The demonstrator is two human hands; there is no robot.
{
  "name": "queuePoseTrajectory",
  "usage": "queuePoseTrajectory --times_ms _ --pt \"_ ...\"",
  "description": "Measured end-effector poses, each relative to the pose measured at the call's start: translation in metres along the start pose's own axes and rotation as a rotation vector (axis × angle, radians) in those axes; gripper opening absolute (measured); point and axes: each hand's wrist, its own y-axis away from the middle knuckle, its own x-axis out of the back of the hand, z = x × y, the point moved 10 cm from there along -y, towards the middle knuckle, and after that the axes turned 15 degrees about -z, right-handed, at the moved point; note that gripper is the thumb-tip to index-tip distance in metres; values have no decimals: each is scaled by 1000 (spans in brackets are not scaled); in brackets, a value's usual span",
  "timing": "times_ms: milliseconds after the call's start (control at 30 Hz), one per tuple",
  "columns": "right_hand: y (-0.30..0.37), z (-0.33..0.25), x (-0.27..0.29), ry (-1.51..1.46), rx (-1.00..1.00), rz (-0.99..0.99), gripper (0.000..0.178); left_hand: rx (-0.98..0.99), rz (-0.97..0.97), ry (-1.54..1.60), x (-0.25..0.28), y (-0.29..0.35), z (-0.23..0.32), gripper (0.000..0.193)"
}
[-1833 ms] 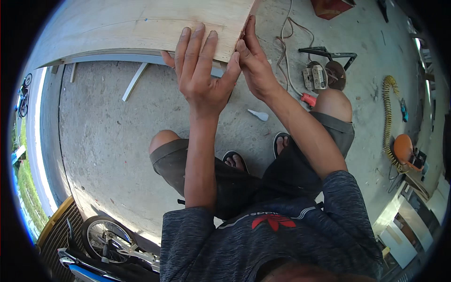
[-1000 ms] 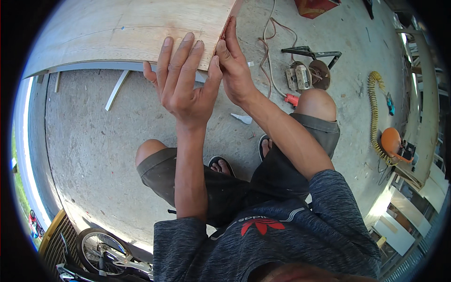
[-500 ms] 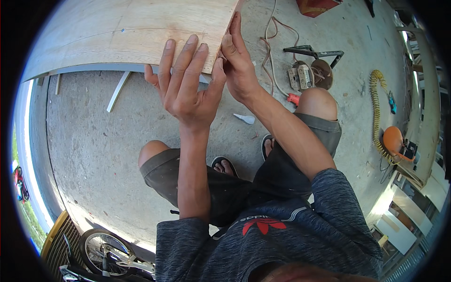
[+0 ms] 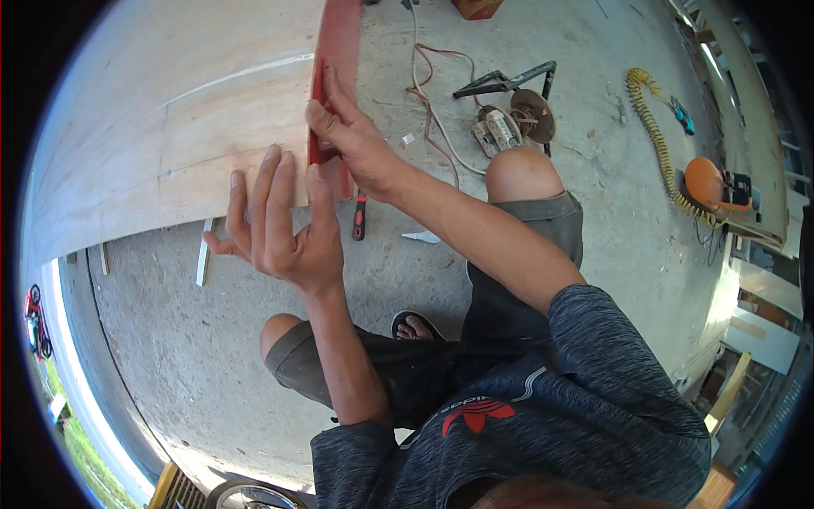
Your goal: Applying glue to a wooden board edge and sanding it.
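A large pale plywood panel (image 4: 195, 119) spans the upper left, with a glossy red side face (image 4: 339, 38) along its right edge. My right hand (image 4: 360, 148) grips that edge, thumb on the top rim and fingers against the red side. My left hand (image 4: 284, 225) is open, fingers spread, its fingertips over the panel's near corner and its thumb close to the right hand. A red and black tool handle (image 4: 359, 219) pokes out beside the corner; the rest of that tool is hidden. On the floor nearby lies a white pointed nozzle (image 4: 421, 237).
Right of the panel, a power tool (image 4: 498, 131) with a round disc and black frame (image 4: 513, 81) lies among cords (image 4: 434, 110). Farther right are a yellow coiled hose (image 4: 649, 127), a blue air gun (image 4: 682, 117) and an orange round object (image 4: 704, 180). A white strip (image 4: 203, 254) lies below the panel.
The view has swung, and the panel's red side now shows more. The left hand's fingers have spread wider and drawn back toward the near edge. The red and black handle has come into sight.
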Motion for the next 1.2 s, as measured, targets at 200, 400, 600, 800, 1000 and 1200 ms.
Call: queuePoseTrajectory --times_ms 200,400,600,800,1000,1200 --pt "1 7 -2 152 -131 20 109 105 -231 92 4 -36 -3 52" --pt "7 -2 -5 182 -207 -53 101 241 -469 163 0 -45 -22 63" --pt "23 -16 4 -130 -302 -18 88 307 -714 228 -28 -50 -8 69" --pt "161 -28 -31 -123 -684 59 92 320 -972 131 -46 -53 -33 99" --pt "399 -208 4 89 -788 625 64 1320 -1387 677 -6 70 -62 84" --pt "613 -418 8 304 -501 1553 51 686 -1378 893 62 77 62 53"
